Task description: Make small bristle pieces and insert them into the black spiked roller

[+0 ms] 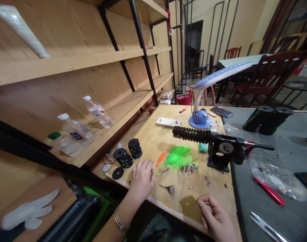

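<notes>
My left hand [142, 178] rests low over the table's left front, fingers bent downward beside an orange tool [160, 159]; whatever lies beneath its fingertips is hidden. At the front right, my right hand [214, 215] has its fingers curled with thumb and forefinger together; anything between them is too small to make out. Bright green strands [180, 156] and a heap of coloured beads [190, 168] lie mid-table, with a small grey tuft [170, 189] in front. A black clamp device [220, 149] holds a row of black discs [191, 133].
Black foam spools [123, 158] and a flat black disc [117, 173] stand at the left. A blue lamp [200, 119] is at the back. Tweezers [266, 228] and a red pen-like tool [269, 191] lie right. Bottles [99, 112] stand on the left shelf.
</notes>
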Tool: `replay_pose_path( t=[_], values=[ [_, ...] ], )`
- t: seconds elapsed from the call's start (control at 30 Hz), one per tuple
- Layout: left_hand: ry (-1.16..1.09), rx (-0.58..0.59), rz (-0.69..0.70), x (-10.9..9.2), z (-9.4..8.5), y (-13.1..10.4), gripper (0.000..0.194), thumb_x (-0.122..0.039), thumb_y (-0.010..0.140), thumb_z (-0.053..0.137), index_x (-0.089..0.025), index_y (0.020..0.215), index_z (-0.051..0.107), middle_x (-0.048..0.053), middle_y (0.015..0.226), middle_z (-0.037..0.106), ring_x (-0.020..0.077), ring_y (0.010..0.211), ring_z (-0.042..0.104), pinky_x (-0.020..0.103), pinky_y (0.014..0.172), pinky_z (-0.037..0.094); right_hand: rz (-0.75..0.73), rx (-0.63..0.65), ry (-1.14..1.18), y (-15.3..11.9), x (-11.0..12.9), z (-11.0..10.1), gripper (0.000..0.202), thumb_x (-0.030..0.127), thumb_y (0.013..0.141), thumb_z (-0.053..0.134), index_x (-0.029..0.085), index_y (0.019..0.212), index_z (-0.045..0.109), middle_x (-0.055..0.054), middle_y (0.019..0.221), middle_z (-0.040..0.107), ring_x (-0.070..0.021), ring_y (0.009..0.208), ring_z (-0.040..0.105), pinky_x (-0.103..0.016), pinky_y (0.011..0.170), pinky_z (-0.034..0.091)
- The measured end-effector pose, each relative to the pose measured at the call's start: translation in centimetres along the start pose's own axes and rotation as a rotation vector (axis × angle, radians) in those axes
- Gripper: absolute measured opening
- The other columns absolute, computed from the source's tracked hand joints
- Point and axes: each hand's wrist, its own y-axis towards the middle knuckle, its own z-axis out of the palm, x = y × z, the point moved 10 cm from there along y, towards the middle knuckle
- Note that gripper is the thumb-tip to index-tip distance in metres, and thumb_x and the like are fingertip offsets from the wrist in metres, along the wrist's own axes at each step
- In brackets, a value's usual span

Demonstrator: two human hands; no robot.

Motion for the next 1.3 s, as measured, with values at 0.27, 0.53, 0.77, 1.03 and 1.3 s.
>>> replay_pose_path(
  t=[0.27,0.53,0.77,1.03,1.3],
  values=[
    [0.033,0.019,0.091,-5.1,3.7,0.5,0.024,-0.009,0.082,0.049,-0.016,0.101,0.062,0.011,0.095,0.066,0.0296,0.096,0.050,0.042,0.085,0.036,0.005,0.022,0.040,-0.3,-0.2,0.4,0.053,0.073,0.075,0.055,0.019,0.079,0.053,0.011,0.041,0.037,-0.0069,0.038,0.029,-0.019,0.041,0.020],
    [0.113,0.044,0.010,-3.0,5.2,1.0,0.033,-0.004,0.090,0.035,-0.014,0.104,0.063,0.014,0.092,0.068,0.0308,0.094,0.052,0.043,0.080,0.036,0.004,-0.032,0.088,-0.5,-0.7,0.3,0.053,0.072,0.073,0.059,0.020,0.075,0.054,0.011,0.039,0.035,-0.0071,0.037,0.027,-0.020,0.040,0.017],
    [-0.070,-0.018,0.038,-2.8,3.0,0.5,0.025,-0.009,0.090,0.040,-0.018,0.097,0.063,0.010,0.095,0.065,0.0276,0.095,0.053,0.041,0.082,0.040,-0.006,-0.071,0.116,-0.7,-0.5,0.2,0.054,0.073,0.071,0.060,0.019,0.074,0.055,0.011,0.039,0.034,-0.0064,0.036,0.027,-0.020,0.040,0.016],
    [-1.070,0.259,-0.114,-4.0,3.4,-2.0,0.008,-0.026,0.089,0.048,-0.019,0.090,0.051,0.001,0.081,0.054,0.0148,0.072,0.055,0.027,0.068,0.044,-0.026,-0.081,0.175,-0.6,0.5,0.9,0.052,0.071,0.072,0.062,0.020,0.074,0.054,0.013,0.037,0.033,-0.0052,0.034,0.025,-0.017,0.038,0.018],
    [-1.532,0.508,-0.366,-7.6,7.9,-5.8,0.031,-0.043,0.077,0.067,-0.018,0.083,0.049,-0.005,0.070,0.045,0.0096,0.063,0.041,0.022,0.059,0.032,-0.016,-0.060,0.178,0.2,1.2,1.9,0.055,0.075,0.065,0.063,0.022,0.070,0.049,0.012,0.036,0.036,-0.0059,0.033,0.025,-0.017,0.036,0.020]
  ],
)
